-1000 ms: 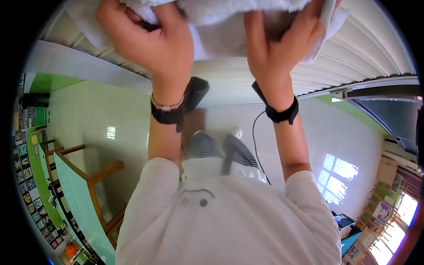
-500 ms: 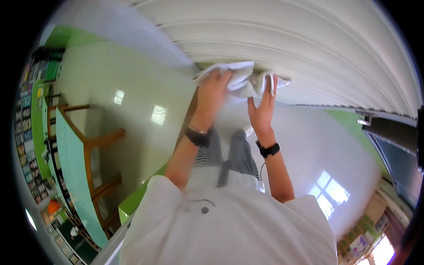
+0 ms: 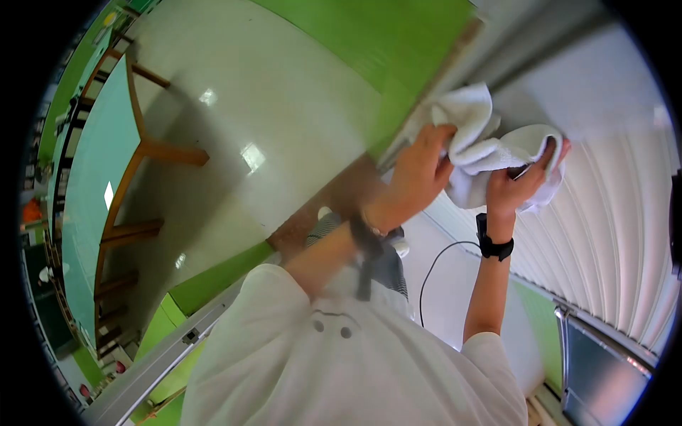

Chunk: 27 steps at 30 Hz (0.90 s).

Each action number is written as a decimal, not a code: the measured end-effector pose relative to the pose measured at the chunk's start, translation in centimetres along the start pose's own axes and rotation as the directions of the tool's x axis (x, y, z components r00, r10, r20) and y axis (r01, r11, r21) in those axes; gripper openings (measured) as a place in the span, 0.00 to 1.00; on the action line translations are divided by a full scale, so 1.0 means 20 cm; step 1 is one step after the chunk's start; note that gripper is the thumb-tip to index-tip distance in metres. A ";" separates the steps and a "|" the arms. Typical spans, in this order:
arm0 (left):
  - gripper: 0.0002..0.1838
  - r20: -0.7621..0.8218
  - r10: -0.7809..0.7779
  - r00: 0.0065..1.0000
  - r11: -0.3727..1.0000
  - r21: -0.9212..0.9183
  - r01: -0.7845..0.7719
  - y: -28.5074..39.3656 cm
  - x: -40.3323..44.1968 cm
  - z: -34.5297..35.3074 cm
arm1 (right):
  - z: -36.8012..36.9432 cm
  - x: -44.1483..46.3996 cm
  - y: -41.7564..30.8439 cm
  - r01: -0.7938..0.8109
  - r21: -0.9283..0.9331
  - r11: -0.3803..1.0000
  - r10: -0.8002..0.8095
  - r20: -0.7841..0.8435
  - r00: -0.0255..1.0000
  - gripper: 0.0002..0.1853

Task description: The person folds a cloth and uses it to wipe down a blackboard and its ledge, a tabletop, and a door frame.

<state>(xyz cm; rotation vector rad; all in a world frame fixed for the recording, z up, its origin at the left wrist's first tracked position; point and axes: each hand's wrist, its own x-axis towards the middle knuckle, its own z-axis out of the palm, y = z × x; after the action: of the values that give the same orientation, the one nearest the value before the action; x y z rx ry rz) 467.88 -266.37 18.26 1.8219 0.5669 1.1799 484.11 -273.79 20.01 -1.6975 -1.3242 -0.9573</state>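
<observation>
A crumpled white cloth [image 3: 472, 145] hangs between my two hands, in front of a pale wall edge at the upper right. My left hand [image 3: 419, 167] is closed on the cloth's left part, fingers curled into its folds. My right hand [image 3: 518, 184] grips the right part, with its thumb and fingers around a fold. Whether the cloth touches the wall behind it, I cannot tell. A black band sits on each wrist.
White ribbed panels [image 3: 604, 213] run down the right side. A green-topped table [image 3: 99, 192] with wooden legs stands on the glossy floor at left. A brown threshold [image 3: 330, 199] lies by my feet, and a black cable [image 3: 426, 277] trails at right.
Both hands and the cloth have moved right in view, from the ribbed panels toward the wall edge. My view has turned, showing more green wall and the brown threshold.
</observation>
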 end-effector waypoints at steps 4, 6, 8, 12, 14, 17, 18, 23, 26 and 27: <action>0.22 0.209 -0.193 0.959 0.945 0.302 0.124 -0.19 -0.04 -0.52 | 0.32 -0.14 -0.29 -0.060 -0.036 0.998 0.064 0.133 0.989 0.36; 0.22 0.218 -0.237 0.947 0.942 0.290 0.169 -0.32 -0.12 -0.78 | 0.44 -0.30 -0.58 -0.300 0.068 0.951 0.268 0.295 0.917 0.35; 0.22 0.174 -0.225 0.959 0.935 0.315 0.162 -0.40 -0.18 -1.12 | 0.51 -0.31 -1.01 -0.463 0.154 0.873 0.327 0.520 0.789 0.34; 0.23 0.018 -0.146 0.989 0.874 0.471 0.120 -0.42 -0.30 -1.62 | 0.61 -0.36 -1.46 -0.541 0.347 0.766 0.117 0.752 0.648 0.35; 0.23 0.016 -0.206 0.978 0.854 0.491 0.172 -0.38 -0.33 -1.87 | 0.66 -0.35 -1.61 -0.472 0.414 0.778 -0.037 0.781 0.623 0.35; 0.17 -0.129 -0.352 0.927 0.728 0.584 0.359 -0.41 -0.39 -2.05 | 0.85 -0.29 -1.72 -0.394 0.482 0.783 -0.196 0.791 0.579 0.33; 0.16 -0.158 -0.395 0.905 0.675 0.618 0.402 -0.46 -0.47 -2.09 | 0.95 -0.27 -1.75 -0.365 0.503 0.783 -0.244 0.789 0.564 0.31; 0.23 -0.486 -0.502 0.716 0.584 0.420 0.695 -0.46 -0.56 -2.26 | 1.33 -0.11 -2.04 -0.418 0.640 0.644 -0.392 0.746 0.539 0.27; 0.32 -0.592 -0.537 0.601 0.561 0.282 0.779 -0.42 -0.56 -2.30 | 1.56 -0.08 -2.14 -0.539 0.563 0.626 -0.384 0.825 0.415 0.28; 0.33 -0.616 -0.555 0.559 0.537 0.249 0.806 -0.40 -0.54 -2.34 | 1.64 -0.05 -2.18 -0.552 0.556 0.622 -0.408 0.831 0.378 0.28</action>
<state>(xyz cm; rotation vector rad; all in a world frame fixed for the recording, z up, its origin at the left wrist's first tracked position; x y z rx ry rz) 422.05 -250.60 14.27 1.3870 1.8890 0.8970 444.56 -237.34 10.40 -1.4447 -1.8912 0.9273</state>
